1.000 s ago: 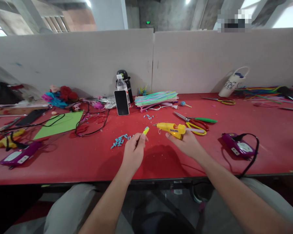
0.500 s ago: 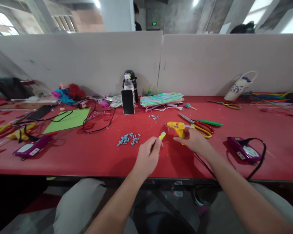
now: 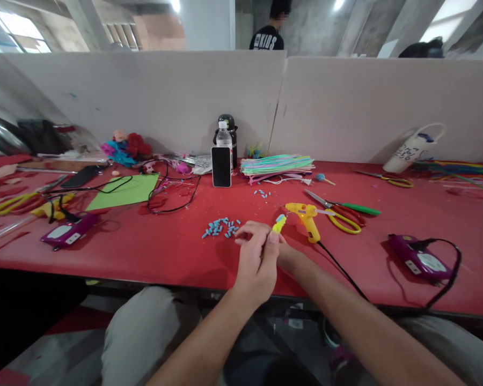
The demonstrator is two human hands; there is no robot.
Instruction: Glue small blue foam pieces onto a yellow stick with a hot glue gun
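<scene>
Pinched between the thumb and fingers of my left hand [image 3: 257,265] is a small yellow piece [image 3: 278,225] with a light blue bit at its upper end. My right hand [image 3: 249,229] passes behind the left, its fingers apart beside a scattered pile of short blue pieces [image 3: 216,227]. Most of its palm is hidden by my left hand. To the right of both hands, a yellow glue gun [image 3: 307,219] lies on the red table [image 3: 145,246], nozzle toward the yellow piece, its black cord trailing to the lower right.
Scissors [image 3: 342,219] and green-handled pliers [image 3: 360,208] lie right of the glue gun. Behind are a bundle of pastel pipe cleaners [image 3: 277,165], a phone [image 3: 221,167] propped upright and bottles. Purple power boxes [image 3: 421,257] with cables sit at both sides. A person [image 3: 269,35] stands beyond the partition.
My right hand has let go of the glue gun and moved left, behind my left hand, to the blue pieces. The glue gun rests on the table. My left hand still holds the yellow piece.
</scene>
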